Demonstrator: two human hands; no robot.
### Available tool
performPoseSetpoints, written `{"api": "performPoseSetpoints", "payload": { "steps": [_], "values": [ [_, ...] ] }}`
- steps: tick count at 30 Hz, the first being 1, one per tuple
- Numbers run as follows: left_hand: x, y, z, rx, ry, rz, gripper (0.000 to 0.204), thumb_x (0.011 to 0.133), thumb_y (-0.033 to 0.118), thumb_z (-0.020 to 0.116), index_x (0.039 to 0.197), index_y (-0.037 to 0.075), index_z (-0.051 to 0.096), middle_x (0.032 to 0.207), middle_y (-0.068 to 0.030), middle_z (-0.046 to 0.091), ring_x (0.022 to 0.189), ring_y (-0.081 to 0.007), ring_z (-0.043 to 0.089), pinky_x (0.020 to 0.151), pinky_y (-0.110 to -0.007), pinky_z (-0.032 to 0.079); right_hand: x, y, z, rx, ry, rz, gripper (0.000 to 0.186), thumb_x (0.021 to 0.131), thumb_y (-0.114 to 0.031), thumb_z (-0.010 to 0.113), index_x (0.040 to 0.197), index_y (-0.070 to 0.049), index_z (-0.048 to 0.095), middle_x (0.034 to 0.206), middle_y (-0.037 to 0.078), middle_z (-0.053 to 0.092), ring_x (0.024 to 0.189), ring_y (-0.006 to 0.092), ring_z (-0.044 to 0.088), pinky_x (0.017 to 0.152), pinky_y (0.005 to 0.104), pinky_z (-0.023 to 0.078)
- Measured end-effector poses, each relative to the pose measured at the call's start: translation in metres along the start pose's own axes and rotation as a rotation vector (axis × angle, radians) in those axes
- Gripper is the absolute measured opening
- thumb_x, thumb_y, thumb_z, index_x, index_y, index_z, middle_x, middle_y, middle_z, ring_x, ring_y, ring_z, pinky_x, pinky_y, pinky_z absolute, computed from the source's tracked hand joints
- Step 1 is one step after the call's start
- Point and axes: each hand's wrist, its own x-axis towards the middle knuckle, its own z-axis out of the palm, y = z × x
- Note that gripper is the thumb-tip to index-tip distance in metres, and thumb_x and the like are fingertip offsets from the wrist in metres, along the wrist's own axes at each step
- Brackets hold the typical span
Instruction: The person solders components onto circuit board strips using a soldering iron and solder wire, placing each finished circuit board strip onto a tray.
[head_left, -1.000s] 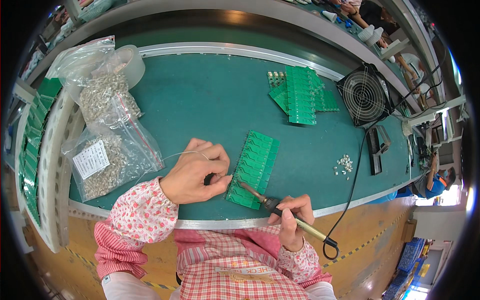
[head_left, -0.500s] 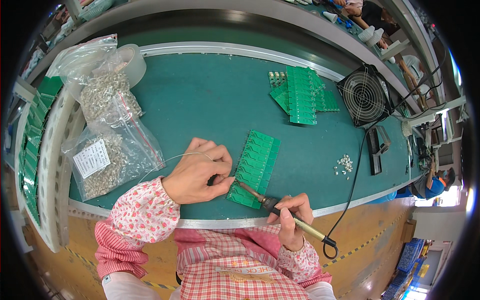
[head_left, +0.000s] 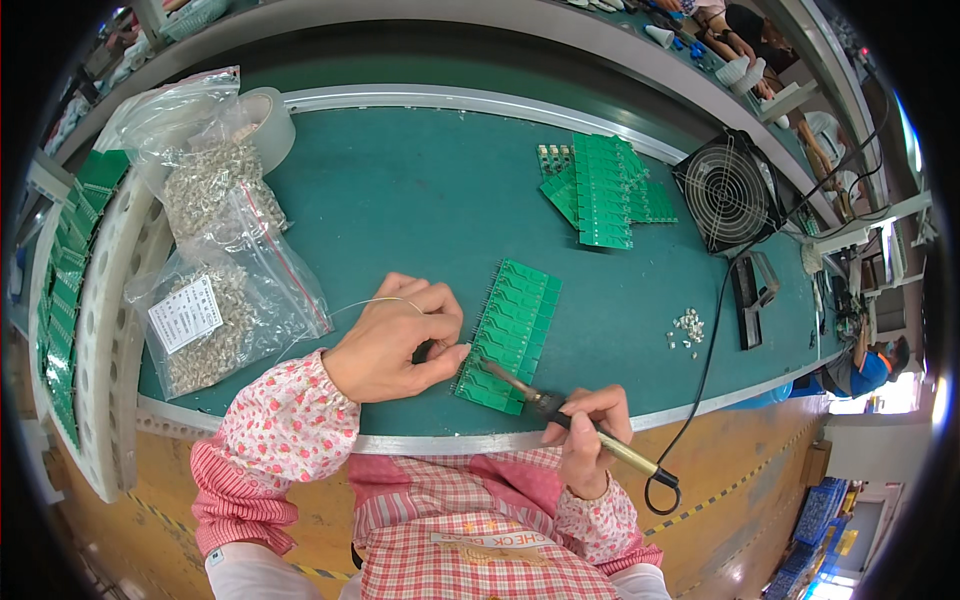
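Note:
A green circuit board panel (head_left: 512, 325) lies on the mat in front of me, with a row of pins along its left edge. My right hand (head_left: 590, 430) grips a soldering iron (head_left: 548, 405) by its dark and gold handle. The iron's tip reaches over the lower left part of the panel. My left hand (head_left: 405, 340) is closed at the panel's left edge, thumb and fingertips close to the pins. A thin solder wire (head_left: 372, 301) loops over the back of that hand; its end at the fingertips is hard to make out.
Bags of small metal parts (head_left: 215, 320) and a tape roll (head_left: 268, 130) stand at left, beside a white rack (head_left: 105, 330) of green boards. Stacked panels (head_left: 603, 190), a fan (head_left: 728, 190), loose small parts (head_left: 688, 328) and a black holder (head_left: 750, 300) sit at right. The iron's cord (head_left: 712, 340) crosses there.
The soldering iron and my right hand have shifted slightly right, and the handle has swung a little. My left hand stays nearly in place, with the wire loop slightly moved.

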Motion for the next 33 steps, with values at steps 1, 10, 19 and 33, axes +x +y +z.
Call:
{"api": "performPoseSetpoints", "payload": {
  "steps": [1,10,19,33],
  "values": [
    [0.0,0.0,-0.001,-0.017,-0.006,-0.004,0.024,0.072,0.01,0.067,0.061,0.007,0.046,0.08,-0.0009,0.054,0.073,-0.0189,0.051,0.081,-0.035,0.034,0.0,0.001,-0.001,0.058,0.043,-0.015,0.016,0.087,-0.012,0.056,0.09,0.001,0.048,0.071,0.01,0.058,0.051,0.0122,0.055,0.048,0.0241,0.045],
    [-0.004,0.006,-0.004,-0.054,-0.049,0.043,0.017,0.07,0.008,0.064,0.059,0.006,0.051,0.084,-0.0023,0.057,0.079,-0.0205,0.052,0.083,-0.037,0.033,-0.001,0.002,-0.005,0.062,-0.024,-0.064,0.015,0.087,-0.013,0.056,0.087,0.0,0.049,0.067,0.008,0.057,0.048,0.0106,0.052,0.045,0.0233,0.043],
    [-0.004,0.008,-0.001,-0.024,-0.063,0.054,0.012,0.068,0.008,0.065,0.06,0.006,0.056,0.085,-0.002,0.057,0.081,-0.0199,0.052,0.084,-0.037,0.033,0.0,-0.002,-0.003,-0.013,-0.068,-0.048,0.014,0.087,-0.012,0.056,0.084,0.001,0.051,0.065,0.009,0.059,0.048,0.0127,0.056,0.045,0.0242,0.044],
    [-0.005,0.009,0.0,0.047,-0.058,0.086,0.013,0.067,0.008,0.065,0.059,0.006,0.055,0.086,-0.0021,0.057,0.084,-0.0199,0.052,0.083,-0.036,0.035,0.001,-0.005,0.0,-0.078,-0.114,-0.071,0.017,0.087,-0.016,0.052,0.086,0.0,0.046,0.059,0.01,0.052,0.045,0.013,0.051,0.044,0.0243,0.04]
  ]
}}
